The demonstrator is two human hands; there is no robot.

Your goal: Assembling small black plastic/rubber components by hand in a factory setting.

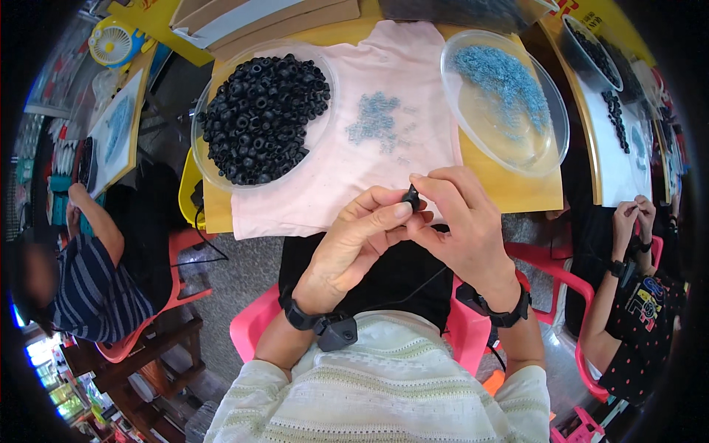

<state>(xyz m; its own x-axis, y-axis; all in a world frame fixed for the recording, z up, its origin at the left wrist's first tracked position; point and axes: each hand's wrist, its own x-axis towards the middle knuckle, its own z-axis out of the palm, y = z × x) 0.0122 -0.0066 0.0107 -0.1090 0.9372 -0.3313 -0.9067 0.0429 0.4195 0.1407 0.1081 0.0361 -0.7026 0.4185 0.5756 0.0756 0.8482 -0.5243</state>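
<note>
Above the near edge of the cloth, my left hand [362,232] pinches a small black rubber-like part [411,196] between thumb and fingers. My right hand [465,225] meets it from the other side, its fingers curled in and a fingertip at the part's top; whatever else they grip is too small to make out. A pale pink cloth [295,207] covers the table in front of me. On it lies a loose pile of tiny light-blue, see-through pieces [375,118].
Left on the cloth is a clear tray [198,159] heaped with black parts [258,118]. A clear oval tray [480,144] of light-blue pieces [509,81] stands right. Cardboard boxes [273,26] line the back. Co-workers sit left [103,273] and right [635,317] at other tables.
</note>
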